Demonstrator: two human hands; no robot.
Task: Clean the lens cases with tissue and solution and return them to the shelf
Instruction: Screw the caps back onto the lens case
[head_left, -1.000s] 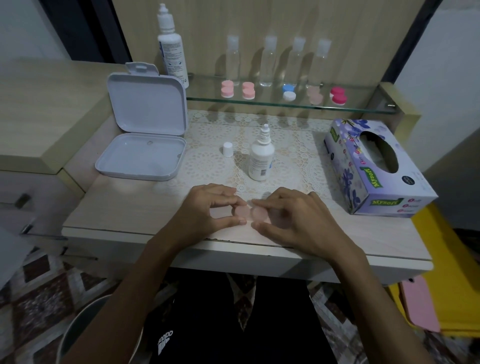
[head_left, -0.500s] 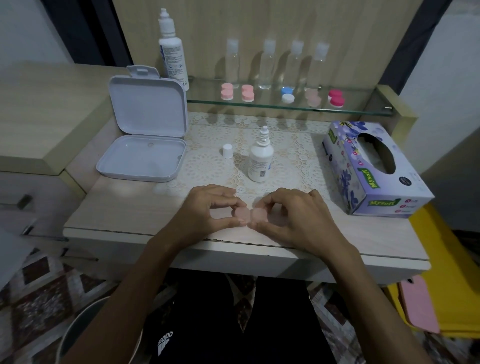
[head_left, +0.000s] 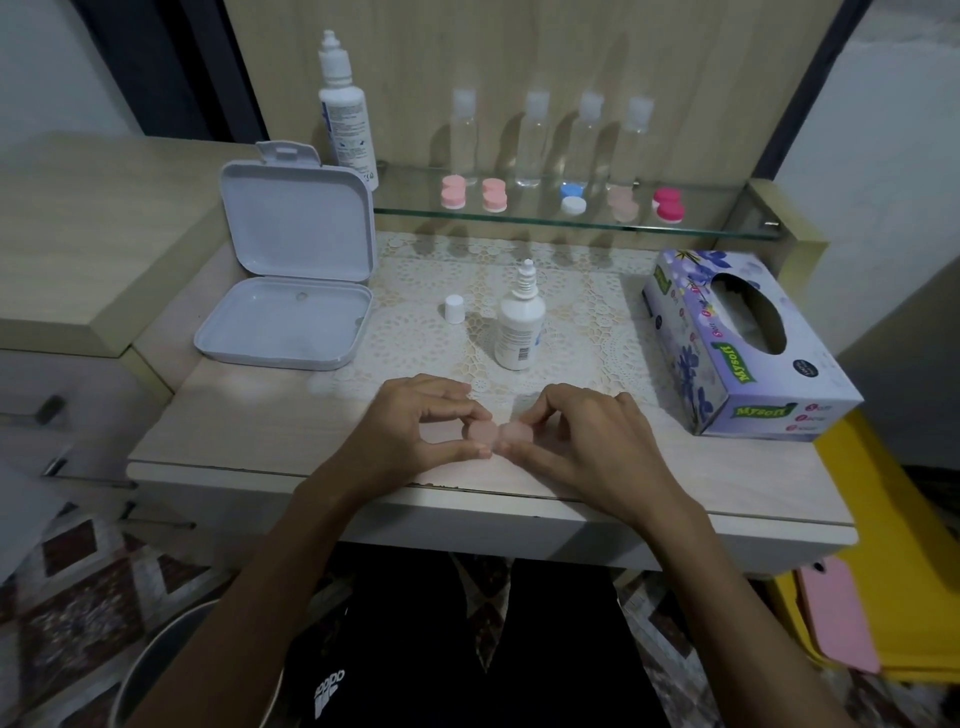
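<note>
While both hands work at the near edge of the desk (head_left: 260, 431), a pale pink lens case (head_left: 500, 434) sits between them, at about 6 o'clock from the small solution bottle (head_left: 521, 327). The left hand (head_left: 415, 431) pinches the left cap of the case between thumb and forefinger; the right hand (head_left: 582, 441) pinches the right cap the same way, fingers curled round it.

Compared with a second ago, the right fingers have drawn in tighter over their cap and both grips have shifted a little round the lids. I judge this to be the caps being twisted, though whether on or off cannot be told. No tissue is visible in either hand.

The small bottle stands uncapped, its white cap (head_left: 453, 309) at 9 o'clock just beside it. The tissue box (head_left: 748, 353) lies at 3 o'clock from the bottle, and an open white hinged box (head_left: 291, 291) at 9 o'clock.

On the glass shelf (head_left: 571, 221), at 12 o'clock, five other lens cases rest: two light pink (head_left: 452, 191), one blue and white (head_left: 572, 197), one pale pink (head_left: 622, 202), one magenta (head_left: 667, 203). Behind them stand clear bottles and a tall solution bottle (head_left: 347, 114). The held case is not yet back on the shelf.
</note>
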